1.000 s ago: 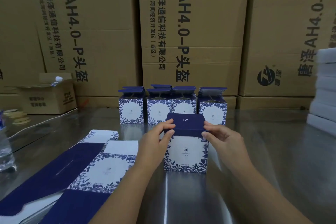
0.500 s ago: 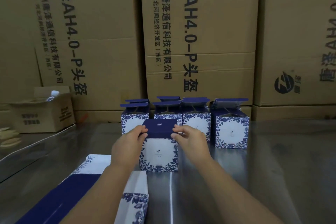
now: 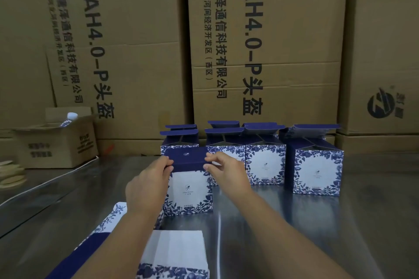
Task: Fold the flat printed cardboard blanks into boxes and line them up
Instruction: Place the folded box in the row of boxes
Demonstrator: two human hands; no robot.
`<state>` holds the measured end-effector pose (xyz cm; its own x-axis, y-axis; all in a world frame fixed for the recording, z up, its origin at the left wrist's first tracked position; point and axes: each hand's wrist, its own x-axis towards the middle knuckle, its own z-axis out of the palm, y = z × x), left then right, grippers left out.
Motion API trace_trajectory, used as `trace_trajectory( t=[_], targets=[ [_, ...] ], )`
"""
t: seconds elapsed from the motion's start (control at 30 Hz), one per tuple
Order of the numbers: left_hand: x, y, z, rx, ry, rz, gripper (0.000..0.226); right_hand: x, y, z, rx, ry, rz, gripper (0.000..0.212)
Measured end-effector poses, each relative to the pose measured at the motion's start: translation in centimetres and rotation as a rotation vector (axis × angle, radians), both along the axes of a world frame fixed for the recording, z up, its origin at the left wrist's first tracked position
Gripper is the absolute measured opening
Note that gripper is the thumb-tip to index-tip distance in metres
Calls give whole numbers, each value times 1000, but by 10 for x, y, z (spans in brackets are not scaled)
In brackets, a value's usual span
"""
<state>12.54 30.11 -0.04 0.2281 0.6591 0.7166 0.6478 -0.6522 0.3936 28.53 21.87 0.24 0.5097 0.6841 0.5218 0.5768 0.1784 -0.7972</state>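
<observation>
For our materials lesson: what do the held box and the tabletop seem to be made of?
Held box: thin printed cardboard, smooth matte finish; crisp folded edges and a navy lid flap show it. Tabletop: probably metal, perhaps stainless steel, with a dull sheen; it mirrors the boxes faintly.

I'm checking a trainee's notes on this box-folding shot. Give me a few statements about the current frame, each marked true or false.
1. Both hands grip the same box. True: the left hand and right hand pinch the navy lid of the closed box.
2. The boxes in the row behind have their lids closed. False: the row of boxes stands with top flaps open.
3. A bottle sticks out of the small brown carton at left. True: the bottle rises from the small carton.
4. The flat blanks lie to the right of the right arm. False: the flat blanks lie near the left arm.
</observation>
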Motion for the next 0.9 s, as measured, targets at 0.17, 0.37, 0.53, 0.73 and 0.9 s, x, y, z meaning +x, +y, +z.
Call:
trace_trajectory(
  t=[0.17, 0.37, 0.53, 0.73, 0.9],
  targets=[
    [-6, 23, -1, 7, -28, 40, 18, -12, 29, -2, 10, -79, -41, 12],
    [5, 42, 1, 109, 272, 214, 21, -20, 52, -6, 25, -220, -157, 18],
    [3, 38, 1, 144, 406, 266, 39, -25, 48, -6, 16, -248, -190, 22],
    [-19, 15, 9, -253, 504, 65, 66, -32, 9, 16, -395, -426, -71, 54],
    [-56, -15, 15, -368, 497, -11, 69, -43, -55, 18, -534, -405, -29, 72]
  ],
)
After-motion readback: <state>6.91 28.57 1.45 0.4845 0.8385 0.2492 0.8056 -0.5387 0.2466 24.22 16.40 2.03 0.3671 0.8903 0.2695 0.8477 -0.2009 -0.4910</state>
